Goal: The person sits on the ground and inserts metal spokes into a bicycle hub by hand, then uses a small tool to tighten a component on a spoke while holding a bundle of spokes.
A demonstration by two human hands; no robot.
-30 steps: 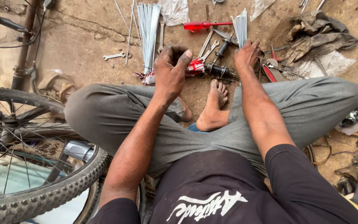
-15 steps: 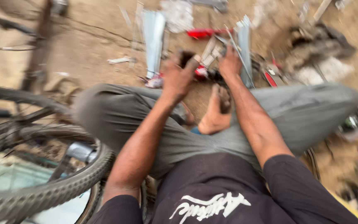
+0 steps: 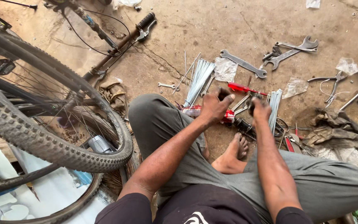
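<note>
- Right now the person sits cross-legged on the floor, both arms stretched forward over the knees.
- Left hand is curled shut, fingertips pinched on a small dark part; I can't make out what it is.
- Right hand is likewise closed around a small dark piece, just beside the left, the two hands near but not touching.
- My guess is they are working a small fitting between the hands, a twisting or threading step; the next move would call for steady fingers and a fresh grip.
- Just under the hands lie a red-and-black part and a red-handled screwdriver, touching the clutter.
- Spoke bundles sit either side: one ahead-left of the left hand, another right beside the right hand.
- Spanners lie further ahead, well apart, with pliers off to the right.
- A rag crowds the right side; the tyre hems in the left.
- Open room is straight ahead, past the spanners; a bare foot sits close below the hands.
</note>
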